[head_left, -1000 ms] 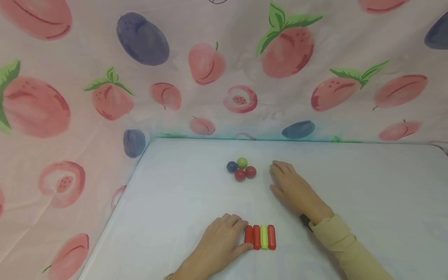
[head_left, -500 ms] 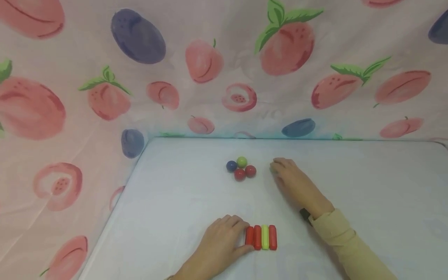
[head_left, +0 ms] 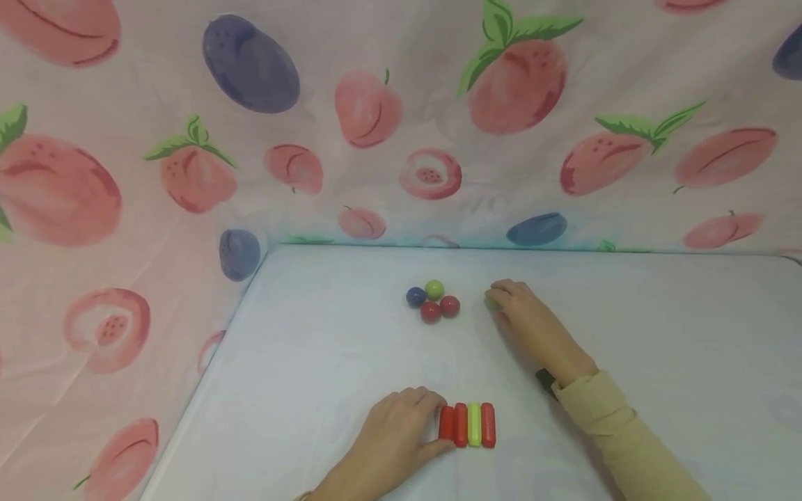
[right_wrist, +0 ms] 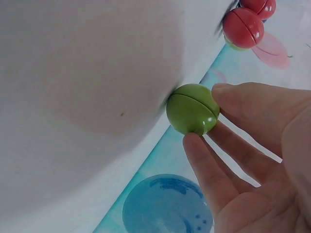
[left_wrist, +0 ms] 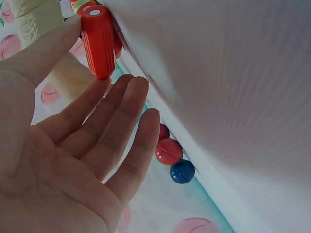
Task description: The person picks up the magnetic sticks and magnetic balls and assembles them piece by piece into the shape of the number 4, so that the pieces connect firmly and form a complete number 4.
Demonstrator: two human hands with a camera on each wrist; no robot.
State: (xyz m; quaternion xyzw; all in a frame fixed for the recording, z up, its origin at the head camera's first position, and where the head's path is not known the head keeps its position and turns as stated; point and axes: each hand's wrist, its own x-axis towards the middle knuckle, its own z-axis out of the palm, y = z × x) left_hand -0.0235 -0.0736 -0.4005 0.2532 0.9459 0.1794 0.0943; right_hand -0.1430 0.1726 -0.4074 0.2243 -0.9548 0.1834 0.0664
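Observation:
My left hand (head_left: 393, 435) pinches the leftmost red stick (head_left: 446, 423) by its two ends, thumb at the near end and index finger at the far one. In the left wrist view that fluted stick (left_wrist: 99, 46) shows between thumb and index fingertip, the other fingers extended. Beside it lie a second red stick (head_left: 461, 424), a yellow-green stick (head_left: 474, 424) and another red stick (head_left: 489, 424), side by side. Farther back, my right hand (head_left: 535, 330) holds a green ball (right_wrist: 192, 109) between thumb and fingertips, on the table; the head view shows only a sliver of it.
Left of my right hand sit a blue ball (head_left: 416, 297), a yellow-green ball (head_left: 434, 289) and two red balls (head_left: 430, 312), grouped closely. The white table (head_left: 313, 348) meets a fruit-patterned cloth (head_left: 376, 174) at the back and left.
My right hand's fingers have curled in around the green ball, which now shows slightly at the fingertips. The left hand stays at the leftmost red stick, nearly still.

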